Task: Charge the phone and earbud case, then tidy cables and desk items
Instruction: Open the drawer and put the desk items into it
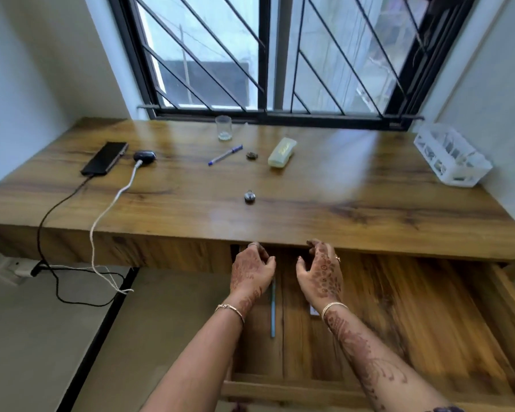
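A black phone [105, 158] lies at the desk's far left with a black cable [46, 215] plugged into it. Beside it sits the dark earbud case [144, 156], joined to a white cable [107, 209]. Both cables hang over the front edge to a wall socket [18, 270]. The drawer [399, 307] under the desk is pulled out. My left hand [252, 270] and my right hand [321, 272] hover inside it near the desk's front edge, fingers curled and apart, holding nothing. A blue pen [273, 310] lies in the drawer between my wrists.
On the wooden desk [339, 197] lie a blue pen [225, 155], a small dark object [251, 156], a pale yellow case [282, 152], a small padlock [249, 196] and a glass [223, 128]. A white plastic basket [452, 156] stands far right. A barred window is behind.
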Demonstrator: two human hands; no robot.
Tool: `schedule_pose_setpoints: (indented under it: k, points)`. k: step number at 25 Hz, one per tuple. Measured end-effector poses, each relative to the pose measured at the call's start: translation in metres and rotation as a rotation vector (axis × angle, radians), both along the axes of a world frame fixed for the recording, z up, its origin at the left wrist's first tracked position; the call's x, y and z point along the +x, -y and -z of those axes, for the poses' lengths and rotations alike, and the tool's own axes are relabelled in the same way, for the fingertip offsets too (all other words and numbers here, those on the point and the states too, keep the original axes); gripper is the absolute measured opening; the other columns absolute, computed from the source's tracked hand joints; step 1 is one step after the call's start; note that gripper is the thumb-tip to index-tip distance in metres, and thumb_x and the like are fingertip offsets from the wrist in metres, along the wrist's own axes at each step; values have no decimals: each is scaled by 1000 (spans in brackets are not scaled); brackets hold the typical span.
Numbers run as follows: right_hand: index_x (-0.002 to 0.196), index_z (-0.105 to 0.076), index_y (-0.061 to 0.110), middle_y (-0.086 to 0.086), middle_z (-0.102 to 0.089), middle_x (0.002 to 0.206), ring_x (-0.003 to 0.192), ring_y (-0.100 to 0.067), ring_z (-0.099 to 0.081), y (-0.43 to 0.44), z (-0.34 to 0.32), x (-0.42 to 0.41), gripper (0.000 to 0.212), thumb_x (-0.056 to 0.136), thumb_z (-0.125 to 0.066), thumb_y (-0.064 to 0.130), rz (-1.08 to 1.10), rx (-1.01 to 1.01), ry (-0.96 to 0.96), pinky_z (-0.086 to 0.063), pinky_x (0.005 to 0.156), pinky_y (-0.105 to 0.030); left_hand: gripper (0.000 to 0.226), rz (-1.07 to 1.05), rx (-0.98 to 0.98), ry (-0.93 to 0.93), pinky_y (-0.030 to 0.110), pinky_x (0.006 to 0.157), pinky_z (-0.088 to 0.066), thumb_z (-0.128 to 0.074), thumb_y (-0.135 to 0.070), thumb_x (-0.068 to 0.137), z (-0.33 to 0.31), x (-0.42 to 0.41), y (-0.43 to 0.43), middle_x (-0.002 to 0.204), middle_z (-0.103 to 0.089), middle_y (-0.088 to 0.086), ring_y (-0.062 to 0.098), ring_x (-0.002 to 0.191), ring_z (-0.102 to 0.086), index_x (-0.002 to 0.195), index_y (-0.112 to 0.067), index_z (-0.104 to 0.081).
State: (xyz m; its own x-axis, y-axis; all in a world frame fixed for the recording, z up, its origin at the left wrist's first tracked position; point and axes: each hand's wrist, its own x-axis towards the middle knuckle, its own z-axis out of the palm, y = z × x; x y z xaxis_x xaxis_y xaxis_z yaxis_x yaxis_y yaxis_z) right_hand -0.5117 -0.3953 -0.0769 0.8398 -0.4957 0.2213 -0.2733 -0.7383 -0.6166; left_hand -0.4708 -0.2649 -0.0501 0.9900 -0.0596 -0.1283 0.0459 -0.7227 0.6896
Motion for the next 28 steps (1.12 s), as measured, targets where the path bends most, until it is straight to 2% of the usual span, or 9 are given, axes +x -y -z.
schedule_pose_setpoints:
  k: [3,7,10,12,15,19,24,28]
  points:
    - [124,-50,20,-2,-53,121,111,-21,-54,-10,-16,33,44,83,-64,25,-81,-37,16,-46,97,-32,13,-49,-41,64,19,73,-41,-64,-31,86,-27,27,-13,88,-64,-1,16,88,-62,90,-19,-61]
    - [137,-39,29,2,-46,134,124,-20,-46,-25,-25,93,61,82,-64,41,-276,-25,-137,-34,107,-35,9,-87,-25,122,21,75,-41,-61,-27,86,-48,92,-37,97,-66,2,17,93,-62,90,-20,-61]
    - [141,-33,31,4,-42,138,128,-17,-42,-34,-20,137,69,81,-61,53,-292,-48,-156,-31,111,-35,14,-78,-5,145,26,89,-43,-57,-23,87,-54,151,-52,109,-60,8,23,101,-60,98,-17,-64]
    - [141,-34,30,5,-45,135,126,-16,-45,-35,-17,165,75,77,-60,61,-267,-63,-133,-33,110,-33,22,-73,40,188,30,96,-41,-55,-20,88,-57,199,-58,116,-58,11,26,108,-57,107,-15,-64]
    - [131,-49,26,5,-57,120,113,-15,-54,-38,-15,192,81,65,-65,70,-220,-76,-98,-40,102,-28,29,-39,143,248,32,97,-41,-52,-18,91,-63,263,-61,120,-57,14,29,112,-56,117,-11,-62]
    - [106,-64,29,10,-59,97,93,-11,-58,-41,-4,203,67,59,-58,76,-235,-158,10,-48,90,-25,33,119,310,229,35,98,-42,-46,-13,93,-45,329,-53,125,-55,15,32,115,-55,124,-6,-56]
    - [99,-67,28,9,-60,92,87,-13,-60,-41,3,209,47,67,-65,62,-211,-133,78,-52,84,-28,36,302,504,248,39,104,-41,-38,-5,96,-13,362,-42,142,-40,14,32,125,-48,131,-3,-46]
    - [100,-70,25,7,-61,91,86,-13,-60,-41,4,208,40,71,-69,53,-193,-125,93,-52,84,-26,35,331,571,311,41,93,-48,-38,-5,95,-6,372,-32,125,-53,15,34,113,-54,128,-6,-50]
